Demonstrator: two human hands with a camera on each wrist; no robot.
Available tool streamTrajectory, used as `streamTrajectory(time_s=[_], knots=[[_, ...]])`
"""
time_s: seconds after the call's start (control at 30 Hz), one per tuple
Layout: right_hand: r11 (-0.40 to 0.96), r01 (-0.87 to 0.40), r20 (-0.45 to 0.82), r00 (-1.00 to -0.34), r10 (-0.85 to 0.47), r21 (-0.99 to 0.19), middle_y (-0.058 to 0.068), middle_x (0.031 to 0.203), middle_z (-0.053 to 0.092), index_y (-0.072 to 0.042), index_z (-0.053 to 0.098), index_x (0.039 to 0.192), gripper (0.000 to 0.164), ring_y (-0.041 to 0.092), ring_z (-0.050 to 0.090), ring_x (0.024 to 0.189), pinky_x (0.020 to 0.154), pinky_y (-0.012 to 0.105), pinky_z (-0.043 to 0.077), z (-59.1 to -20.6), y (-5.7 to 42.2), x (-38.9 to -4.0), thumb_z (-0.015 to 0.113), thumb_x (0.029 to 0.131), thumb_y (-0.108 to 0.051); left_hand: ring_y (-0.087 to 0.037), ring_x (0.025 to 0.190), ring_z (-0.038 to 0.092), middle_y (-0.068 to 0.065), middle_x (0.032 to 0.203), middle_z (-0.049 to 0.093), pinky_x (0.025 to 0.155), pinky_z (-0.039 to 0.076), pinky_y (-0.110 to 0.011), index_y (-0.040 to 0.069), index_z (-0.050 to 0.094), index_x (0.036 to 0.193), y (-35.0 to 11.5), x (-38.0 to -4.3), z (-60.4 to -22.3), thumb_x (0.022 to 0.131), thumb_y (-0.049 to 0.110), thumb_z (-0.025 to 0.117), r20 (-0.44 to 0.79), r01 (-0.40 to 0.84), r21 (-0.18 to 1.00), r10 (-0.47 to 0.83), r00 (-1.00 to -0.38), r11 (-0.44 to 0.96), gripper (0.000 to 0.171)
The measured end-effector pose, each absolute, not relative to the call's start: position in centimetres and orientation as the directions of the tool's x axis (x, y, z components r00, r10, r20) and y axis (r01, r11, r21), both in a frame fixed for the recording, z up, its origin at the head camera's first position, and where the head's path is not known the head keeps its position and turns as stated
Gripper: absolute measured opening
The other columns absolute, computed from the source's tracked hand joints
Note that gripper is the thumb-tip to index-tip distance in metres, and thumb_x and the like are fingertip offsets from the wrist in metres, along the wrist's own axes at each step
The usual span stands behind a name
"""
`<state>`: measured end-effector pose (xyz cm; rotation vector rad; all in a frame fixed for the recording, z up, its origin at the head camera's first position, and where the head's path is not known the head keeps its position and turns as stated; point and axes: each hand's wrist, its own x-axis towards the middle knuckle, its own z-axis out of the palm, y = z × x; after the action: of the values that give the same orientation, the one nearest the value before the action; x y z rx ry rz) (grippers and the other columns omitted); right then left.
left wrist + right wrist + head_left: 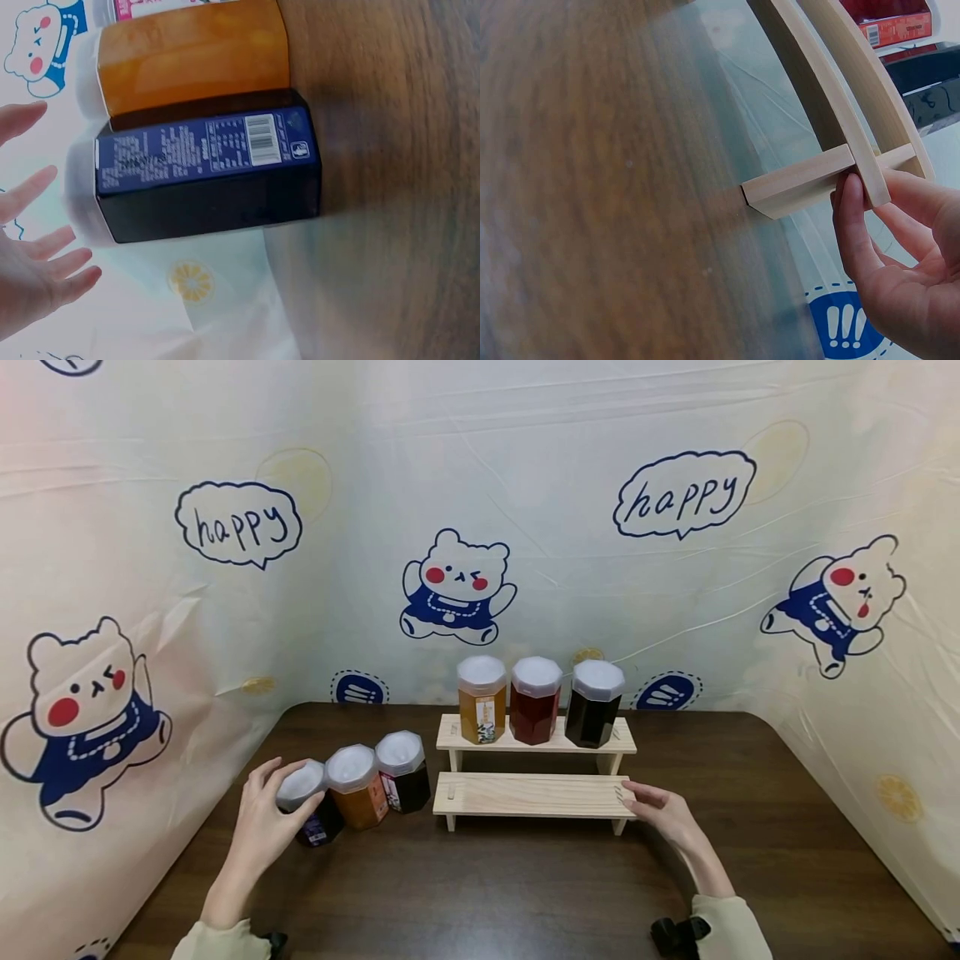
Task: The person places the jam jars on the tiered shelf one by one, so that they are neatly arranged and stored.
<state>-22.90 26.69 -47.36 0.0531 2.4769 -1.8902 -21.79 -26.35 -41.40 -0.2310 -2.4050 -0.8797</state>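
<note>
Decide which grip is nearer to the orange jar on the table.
Left. The left grip is at the blue-labelled dark jar beside the orange jar; the right grip pinches the right end of the lower wooden shelf, farther away.

Head view forward-down, farther; wrist views close, sideways-tilted; head, right wrist share rack (528,795).

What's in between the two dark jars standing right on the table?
An orange jar stands between them; you can see it in the head view.
</note>
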Motion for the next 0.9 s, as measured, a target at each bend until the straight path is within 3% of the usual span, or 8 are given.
streamTrajectory(time_s=[0.23, 0.53, 0.9], knots=[[0.256, 0.046, -0.044, -0.999, 0.014, -0.966, 0.025, 0.124, 0.046, 0.006, 0.047, 0.124, 0.05, -0.002, 0.053, 0.086, 0.073, 0.019, 0.045, -47.5, 26.7, -22.9, 0.062, 0.082, -0.016, -0.052, 0.112, 0.027, -0.034, 0.127, 0.028, 0.082, 0.025, -0.06, -0.001, 0.053, 0.114, -27.0, -22.1, -41.6, 0.072, 0.014, 0.072, 0.495, 0.288, 0.577, -0.046, -0.868, 0.764, 0.049], [0.247, 0.058, -0.054, -0.998, 0.023, -0.967, 0.025, 0.124, 0.046, 0.006, 0.047, 0.124, 0.05, 0.0, 0.053, 0.087, 0.073, 0.019, 0.045, -47.5, 26.7, -22.9, 0.063, 0.082, -0.016, -0.053, 0.107, 0.033, -0.036, 0.124, 0.029, 0.079, 0.03, -0.06, -0.002, 0.051, 0.115, -27.3, -22.7, -42.5, 0.071, 0.016, 0.072, 0.446, 0.243, 0.61, -0.073, -0.892, 0.754, 0.052], [0.255, 0.045, -0.041, -0.999, 0.022, -0.966, 0.022, 0.126, 0.045, 0.006, 0.048, 0.123, 0.049, -0.003, 0.052, 0.087, 0.073, 0.018, 0.045, -47.4, 26.7, -22.9, 0.063, 0.081, -0.016, -0.041, 0.097, 0.044, -0.026, 0.112, 0.04, 0.074, 0.035, -0.052, 0.003, 0.052, 0.119, -27.5, -23.0, -43.3, 0.071, 0.022, 0.073, 0.417, 0.189, 0.638, -0.129, -0.9, 0.746, 0.056]])
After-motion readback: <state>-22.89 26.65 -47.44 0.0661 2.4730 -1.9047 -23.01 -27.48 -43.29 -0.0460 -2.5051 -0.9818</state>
